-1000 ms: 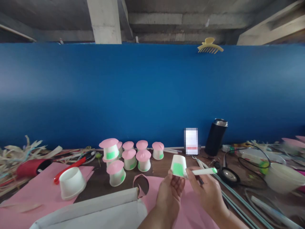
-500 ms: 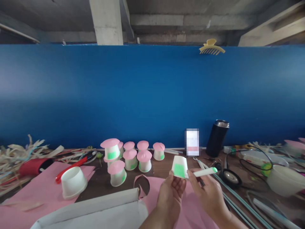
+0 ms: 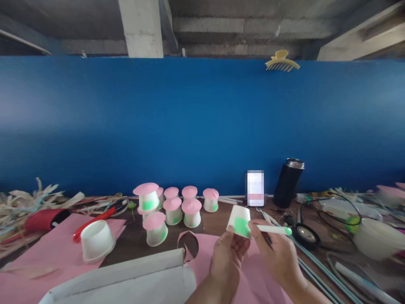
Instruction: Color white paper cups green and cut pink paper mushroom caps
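Observation:
A white paper cup (image 3: 233,214) with a green coloured patch on its side is held, tilted, in my left hand (image 3: 226,257), whose fingers wrap its lower part. My right hand (image 3: 276,253) is closed round a white marker (image 3: 272,229) with a green end. The marker's tip is hidden behind my fingers at the right edge of the green patch. Beyond my left hand stand several upturned white cups with pink paper discs on top and green patches, among them a near cup (image 3: 156,235). One plain white cup (image 3: 97,240) sits further left.
Pink paper (image 3: 253,278) lies under my hands, beside an open white box (image 3: 133,280). Red-handled scissors or a similar red tool (image 3: 91,226) lie at left. A dark bottle (image 3: 288,183), a phone-like screen (image 3: 255,188), cables and a tape roll (image 3: 306,236) are at right. A blue panel (image 3: 202,126) stands behind.
The green patch on the held cup has grown toward the right. The cup has tilted slightly and my right hand with the marker has shifted a little to the right.

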Demonstrator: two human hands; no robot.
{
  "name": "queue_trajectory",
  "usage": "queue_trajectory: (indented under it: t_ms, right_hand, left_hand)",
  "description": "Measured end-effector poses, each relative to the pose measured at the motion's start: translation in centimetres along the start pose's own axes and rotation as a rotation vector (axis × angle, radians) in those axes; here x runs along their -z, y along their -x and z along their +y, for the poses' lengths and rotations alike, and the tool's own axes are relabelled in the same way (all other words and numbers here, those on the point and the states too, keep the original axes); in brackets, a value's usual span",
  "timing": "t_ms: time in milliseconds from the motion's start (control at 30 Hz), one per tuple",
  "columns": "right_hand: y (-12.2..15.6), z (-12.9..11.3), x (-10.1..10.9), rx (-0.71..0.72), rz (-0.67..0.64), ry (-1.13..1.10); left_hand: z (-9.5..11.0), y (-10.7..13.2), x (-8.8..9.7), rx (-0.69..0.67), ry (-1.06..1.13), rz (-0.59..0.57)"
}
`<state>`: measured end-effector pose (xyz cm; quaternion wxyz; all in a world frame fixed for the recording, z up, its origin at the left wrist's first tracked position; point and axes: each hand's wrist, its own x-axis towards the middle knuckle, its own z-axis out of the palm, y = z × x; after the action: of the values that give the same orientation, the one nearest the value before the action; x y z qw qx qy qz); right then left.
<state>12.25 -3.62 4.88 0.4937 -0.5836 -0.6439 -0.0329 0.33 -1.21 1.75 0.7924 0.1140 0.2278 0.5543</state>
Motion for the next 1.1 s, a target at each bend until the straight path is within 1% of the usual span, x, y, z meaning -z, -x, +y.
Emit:
queue_trajectory:
  t_ms: [167, 433, 667, 867, 1100]
  right_hand:
    - [0.23, 0.34, -0.23, 0.0, 0.025, 0.042]
    - [0.11, -0.03, -0.03, 0.004, 0.032, 0.038]
    - [-0.05, 0.46, 0.01, 0.026, 0.051, -0.024]
    - [-0.24, 0.47, -0.15, 0.043, 0.046, -0.01]
    - [-0.3, 0.19, 0.04, 0.021, 0.017, 0.013]
  left_hand:
    - [-0.04, 0.03, 0.08, -0.008, -0.01, -0.021]
    - [-0.19, -0.17, 0.33, -0.011, -0.019, -0.051]
    - [-0.3, 0.0, 0.29, -0.019, -0.055, -0.072]
    - [-0.39, 0.4, 0.16, -0.027, -0.115, -0.119]
    - [-0.41, 0.23, 0.25, -0.037, -0.127, -0.129]
